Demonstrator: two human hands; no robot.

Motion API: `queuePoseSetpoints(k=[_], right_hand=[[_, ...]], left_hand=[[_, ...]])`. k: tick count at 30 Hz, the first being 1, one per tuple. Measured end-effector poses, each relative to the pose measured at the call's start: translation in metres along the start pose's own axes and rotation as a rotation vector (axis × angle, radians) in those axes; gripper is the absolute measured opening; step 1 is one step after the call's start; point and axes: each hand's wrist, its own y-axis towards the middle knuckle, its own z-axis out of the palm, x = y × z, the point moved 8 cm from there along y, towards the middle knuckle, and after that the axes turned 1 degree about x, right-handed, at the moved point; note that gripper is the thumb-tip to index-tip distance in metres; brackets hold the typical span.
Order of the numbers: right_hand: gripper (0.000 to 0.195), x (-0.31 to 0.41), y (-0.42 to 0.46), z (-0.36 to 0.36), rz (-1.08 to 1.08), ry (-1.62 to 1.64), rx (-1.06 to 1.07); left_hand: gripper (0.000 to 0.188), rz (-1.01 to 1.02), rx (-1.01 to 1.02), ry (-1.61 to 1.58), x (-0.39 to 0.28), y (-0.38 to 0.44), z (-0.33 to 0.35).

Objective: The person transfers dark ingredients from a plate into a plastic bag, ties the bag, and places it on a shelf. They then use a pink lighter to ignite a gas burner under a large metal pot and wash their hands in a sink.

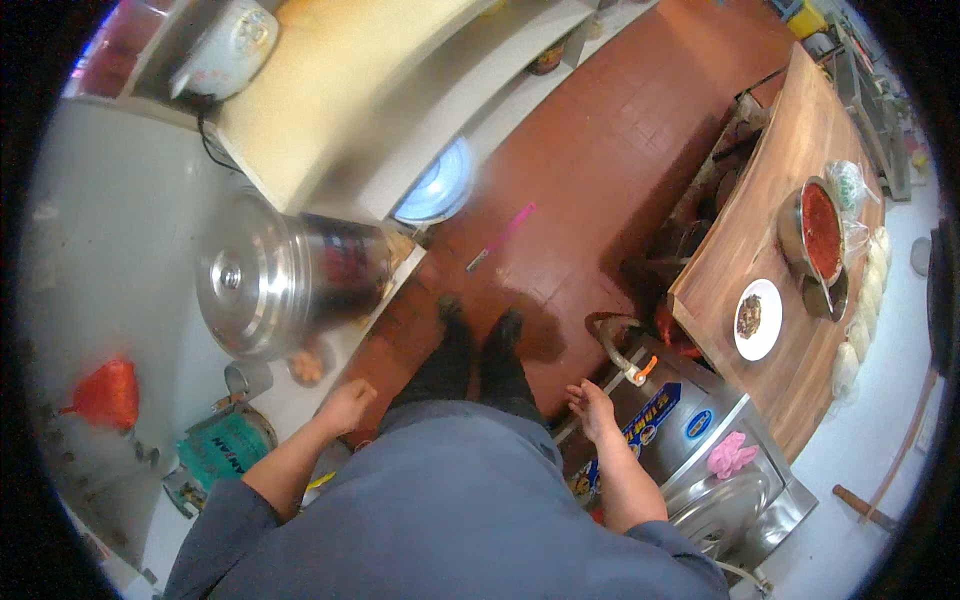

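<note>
My left hand (348,406) hangs at my side with its fingers curled in, nothing visible in it. It is nearest to a low pale ledge bearing a small bowl of orange-brown pieces (306,367). A tall metal pot with a shiny lid (244,277) stands beyond. On my other side, my right hand (592,409) hangs empty, its fingers loosely apart. Close to it is a stainless-steel sink unit (679,420) with blue stickers. A hose with an orange-handled valve (640,370) reaches it. Between my feet and the shelving, a slim pink-handled tool (502,236) lies on the floor.
A wooden worktop (739,225) at right carries a metal bowl of red sauce (821,232) and a white plate (772,322) with brown food. Pink cloth (731,454) lies on the sink's rim. A light-blue basin (442,184) sits by the shelving; a green bag (225,442) is left.
</note>
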Motion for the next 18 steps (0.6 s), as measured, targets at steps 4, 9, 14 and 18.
queuePoseSetpoints(k=[4,9,14,18], right_hand=[[0.036,0.014,0.019,0.008,-0.048,0.018,0.008],[0.030,0.076,0.107,0.022,-0.181,-0.358,-0.068],[0.032,0.106,0.281,0.040,-0.357,-0.696,-0.051],[0.037,0.104,0.449,0.078,-0.567,-1.114,0.045]], left_hand=[[0.020,0.039,0.013,-0.126,-0.025,0.055,0.011],[0.015,-0.148,0.195,-0.392,-0.030,0.118,0.044],[0.015,-0.239,0.190,-0.452,-0.005,0.163,0.092],[0.016,-0.232,0.018,-0.267,0.068,0.187,0.147]])
